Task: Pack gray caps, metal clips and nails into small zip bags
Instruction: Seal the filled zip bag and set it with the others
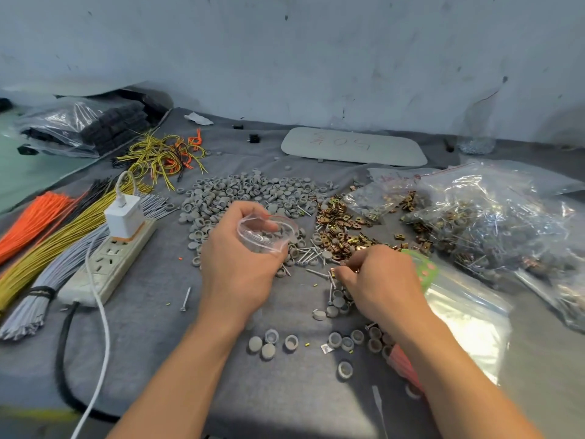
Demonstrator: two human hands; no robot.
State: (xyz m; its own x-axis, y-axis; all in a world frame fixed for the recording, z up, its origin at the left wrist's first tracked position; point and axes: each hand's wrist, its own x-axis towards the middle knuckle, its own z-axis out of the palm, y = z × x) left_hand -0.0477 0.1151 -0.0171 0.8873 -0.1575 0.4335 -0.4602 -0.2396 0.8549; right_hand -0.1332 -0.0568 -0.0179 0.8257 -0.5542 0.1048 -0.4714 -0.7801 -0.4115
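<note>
Holding small zip bag (266, 231) mouth-up in left hand (235, 264) grip, right hand (380, 280) pinching metal clip (333, 271) above nails (305, 255) lying pointed left.

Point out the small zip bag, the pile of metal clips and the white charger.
small zip bag (264, 232), head view, its open mouth.
pile of metal clips (340, 226), head view, its middle.
white charger (124, 217), head view, its front face.

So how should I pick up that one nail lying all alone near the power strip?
Pinch the lone nail by its thin shank, coming straight down from above. It lies flat on the gray cloth, head toward you, with bare cloth on both sides for fingertips.
</note>
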